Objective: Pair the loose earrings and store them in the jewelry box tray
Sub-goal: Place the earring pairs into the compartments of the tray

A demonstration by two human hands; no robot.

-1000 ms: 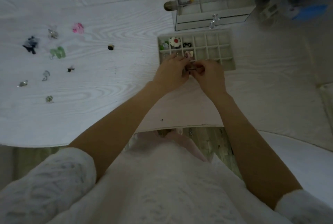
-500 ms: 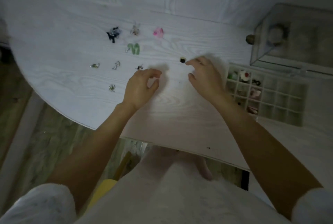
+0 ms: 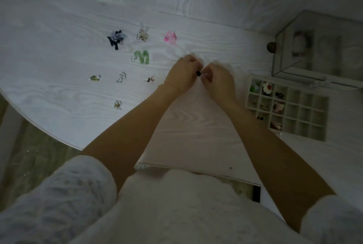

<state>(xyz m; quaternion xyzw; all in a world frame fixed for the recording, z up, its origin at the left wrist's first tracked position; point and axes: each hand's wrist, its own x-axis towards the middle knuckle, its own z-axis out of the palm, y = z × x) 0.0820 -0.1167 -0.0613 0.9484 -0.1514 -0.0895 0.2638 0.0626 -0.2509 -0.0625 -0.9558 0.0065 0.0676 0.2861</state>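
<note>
The small dark earring sits mostly hidden between the fingertips of both hands. Right of it, the glass box is blurred and cut off by the picture's edge, its contents unreadable.

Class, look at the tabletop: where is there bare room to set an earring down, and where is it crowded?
Bare patches: the table left of the dark earring, and the near strip between the forearms and the tray. Crowded: the earring cluster around the green pair, and where both hands, left and right, meet.
</note>
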